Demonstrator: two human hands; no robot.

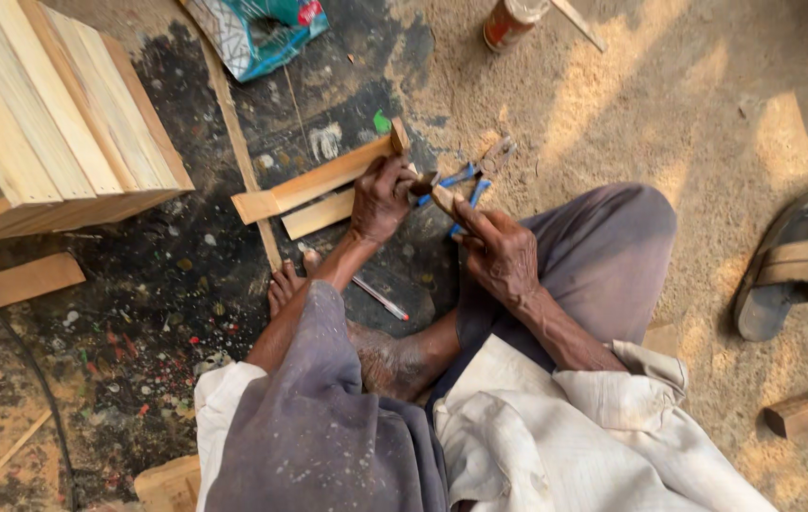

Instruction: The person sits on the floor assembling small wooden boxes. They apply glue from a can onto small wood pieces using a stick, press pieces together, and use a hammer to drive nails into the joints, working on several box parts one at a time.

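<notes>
Two hands, one pliers, one sandal, one can.

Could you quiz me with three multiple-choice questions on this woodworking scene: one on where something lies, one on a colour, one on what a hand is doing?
1. Where does the sandal lie?
A. On the sandy ground at the right
B. On top of the wooden box
C. Under the person's foot

2. What colour are the handles of the pliers?
A. Red
B. Blue
C. Yellow

3. What is the left hand doing?
A. Hanging free in the air
B. Lying flat on the sand
C. Pressing on the end of the wooden strips

Answers:
1. A, it sits alone on the sand, far from the wooden box.
2. B, blue grips show just beyond the right hand.
3. C, its fingers close over the strips' end, next to the wooden-handled tool the right hand holds.
</notes>
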